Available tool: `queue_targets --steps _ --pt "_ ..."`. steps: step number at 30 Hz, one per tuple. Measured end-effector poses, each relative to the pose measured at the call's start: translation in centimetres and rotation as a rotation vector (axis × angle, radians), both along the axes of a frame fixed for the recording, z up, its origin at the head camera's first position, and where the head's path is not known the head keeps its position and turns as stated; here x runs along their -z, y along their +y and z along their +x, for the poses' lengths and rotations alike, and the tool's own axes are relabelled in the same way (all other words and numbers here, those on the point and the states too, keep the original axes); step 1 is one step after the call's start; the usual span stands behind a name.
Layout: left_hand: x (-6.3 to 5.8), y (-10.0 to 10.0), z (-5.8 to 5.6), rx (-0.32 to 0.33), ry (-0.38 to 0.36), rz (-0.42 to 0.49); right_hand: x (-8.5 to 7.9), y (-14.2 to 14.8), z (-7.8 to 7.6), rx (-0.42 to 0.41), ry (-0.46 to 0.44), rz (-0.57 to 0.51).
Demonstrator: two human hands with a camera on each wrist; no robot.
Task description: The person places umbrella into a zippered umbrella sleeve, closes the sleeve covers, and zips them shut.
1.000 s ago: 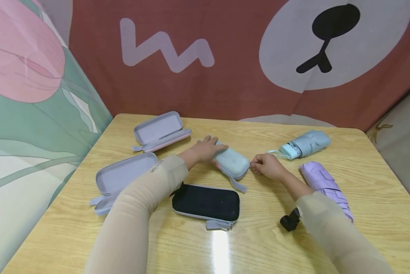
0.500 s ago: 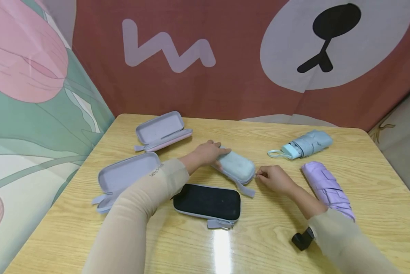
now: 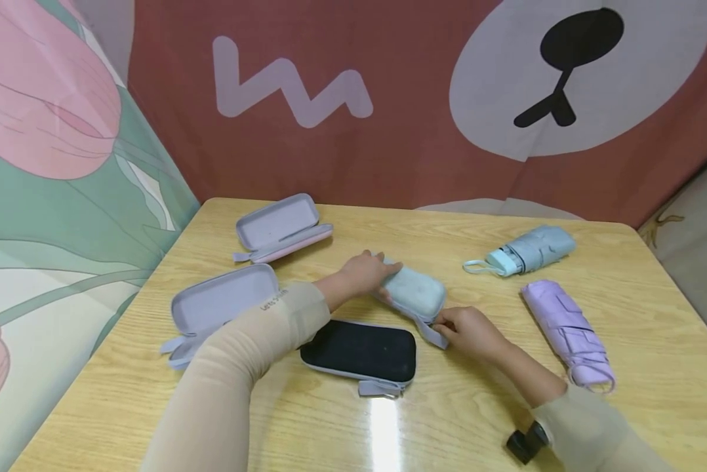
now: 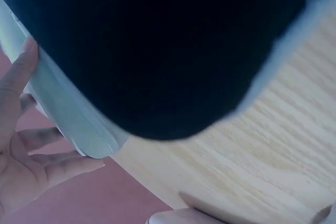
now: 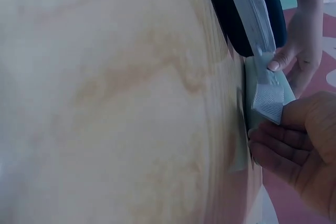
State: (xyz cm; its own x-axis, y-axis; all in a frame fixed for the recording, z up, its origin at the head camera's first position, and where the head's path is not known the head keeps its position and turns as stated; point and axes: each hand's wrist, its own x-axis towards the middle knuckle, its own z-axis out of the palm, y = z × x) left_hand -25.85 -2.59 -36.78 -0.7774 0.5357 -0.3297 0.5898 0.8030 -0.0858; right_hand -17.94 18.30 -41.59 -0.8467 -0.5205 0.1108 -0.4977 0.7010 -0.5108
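In the head view, the left hand (image 3: 362, 272) lies over the far-left end of the light blue case (image 3: 415, 292), fingers on top and thumb at the near side, holding it against the table (image 3: 468, 410). The right hand (image 3: 470, 333) pinches at the opposite corner, just beside the grey strap (image 3: 431, 333). Nearer the wearer than both hands is the black case (image 3: 365, 351), partly behind the left sleeve (image 3: 271, 318). Left of the left hand stand the open pink case (image 3: 277, 226) and the open grey-blue case (image 3: 223, 298); right of the right hand are the lilac umbrella (image 3: 566, 328) and, farther off, the blue umbrella (image 3: 533, 249).

In the left wrist view, the left hand's spread fingers touch the light blue case beside the dark case.

In the right wrist view, the right hand's fingers are curled; a grey tab hides their tips.
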Motion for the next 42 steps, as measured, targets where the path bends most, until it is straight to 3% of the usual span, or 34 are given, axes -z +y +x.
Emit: queue_targets --steps 13,24,32,42 --pt "-0.2 0.8 1.2 0.043 0.028 -0.041 -0.4 -0.6 1.5 -0.059 0.12 0.051" --pt "-0.3 1.5 1.9 0.09 0.057 -0.062 -0.8 -0.5 2.4 -0.066 0.115 0.053" --pt "0.1 1.9 2.9 0.175 0.134 -0.074 -0.8 0.8 3.1 -0.05 0.034 0.016" --pt "-0.4 2.1 3.8 0.209 0.135 -0.042 -0.9 2.3 3.0 -0.058 -0.084 -0.01"
